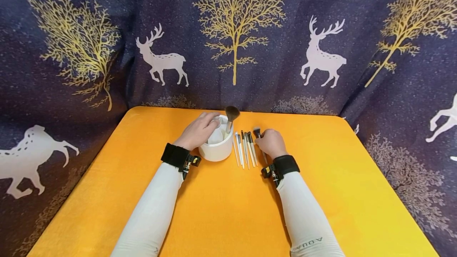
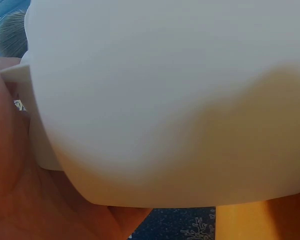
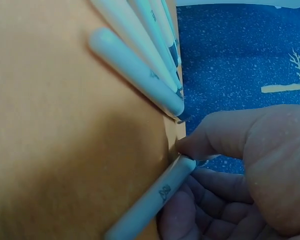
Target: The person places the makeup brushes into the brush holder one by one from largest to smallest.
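Cup (image 1: 216, 152) smooth, rounded; right grip (image 1: 271, 143) pinches bristly brush (image 3: 152, 200).

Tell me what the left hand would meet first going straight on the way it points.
Apart from the white holder it touches, the left hand would probably first meet the large brush standing inside; depth is unclear.

Your head view shows the desk (image 1: 228, 209) brightly lit; your wrist views look dimmer, blue-tinted, with soft-edged shadows.
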The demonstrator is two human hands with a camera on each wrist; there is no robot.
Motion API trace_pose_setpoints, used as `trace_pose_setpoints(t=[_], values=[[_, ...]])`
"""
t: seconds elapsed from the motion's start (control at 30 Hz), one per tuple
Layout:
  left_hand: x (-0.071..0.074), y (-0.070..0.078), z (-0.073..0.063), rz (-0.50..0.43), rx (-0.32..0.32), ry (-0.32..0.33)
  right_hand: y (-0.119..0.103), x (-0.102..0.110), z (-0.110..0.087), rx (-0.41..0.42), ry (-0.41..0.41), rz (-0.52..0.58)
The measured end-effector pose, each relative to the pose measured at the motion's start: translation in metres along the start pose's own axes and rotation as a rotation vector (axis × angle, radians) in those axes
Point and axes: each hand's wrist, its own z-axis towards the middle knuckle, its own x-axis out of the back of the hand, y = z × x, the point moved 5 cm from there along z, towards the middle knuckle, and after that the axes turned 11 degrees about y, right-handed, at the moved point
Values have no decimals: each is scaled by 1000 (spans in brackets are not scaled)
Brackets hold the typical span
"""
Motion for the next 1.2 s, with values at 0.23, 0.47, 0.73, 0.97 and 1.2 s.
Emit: trace_pose_setpoints(t=[0.23, 0.47, 0.73, 0.97, 1.2], values=[[0, 0, -1, -7, -3, -1, -1, 2, 0, -8, 33, 28], [0, 1, -1, -7, -4, -4, -4, 8, -1, 12, 141, 34], [2, 3, -2, -13, -1, -4, -6, 12, 1, 1, 215, 162], [3, 4, -2, -19, 0, -3, -15, 20, 0, 15, 278, 260], [2, 4, -2, -21, 1, -4, -24, 27, -4, 47, 341, 317]])
